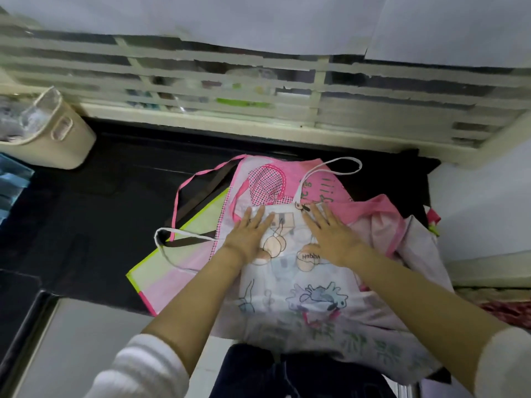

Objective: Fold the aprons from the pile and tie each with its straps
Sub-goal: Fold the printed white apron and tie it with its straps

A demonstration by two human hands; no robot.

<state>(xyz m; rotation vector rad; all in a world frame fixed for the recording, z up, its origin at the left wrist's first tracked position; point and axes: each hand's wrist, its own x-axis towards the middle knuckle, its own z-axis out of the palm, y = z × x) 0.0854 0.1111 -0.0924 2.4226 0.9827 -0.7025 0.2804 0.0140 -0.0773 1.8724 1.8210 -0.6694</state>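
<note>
Obs.: white cartoon-print apron (301, 297) lies face up on top of the pile, bib end away from the person, hem end hanging over the near edge of the dark counter (100, 211). Left hand (250, 237) flat on the bib, left of the printed figure, fingers straight and spread, gripping nothing. Right hand (333, 237) flat on the bib just right of that figure, fingers likewise straight, pressing down, nothing held. White neck loop (344, 165) runs out from the top of the bib, beyond the fingertips. White waist strap (172, 234) trails loose from this apron's left edge; the right-side strap cannot be made out. Directly beneath, and showing past the bib's far edge, a pink checked apron (287, 179) with its pink strap (186, 191) looping out to the left. Under the white apron's left edge, a pale apron with yellow-green border (178, 254). To its right, a rumpled pink-trimmed cloth (402, 225). Cream basket (57, 133) well to the far left of the white apron. Assessment: early stage. Top apron appears spread and being smoothed; no fold visible in it, straps untied. No folded, tied bundle is visible anywhere in frame. At least three more pieces sit under or beside it, all unfolded. Remaining: fold this one, wrap and tie the straps, then repeat for the rest.
</note>
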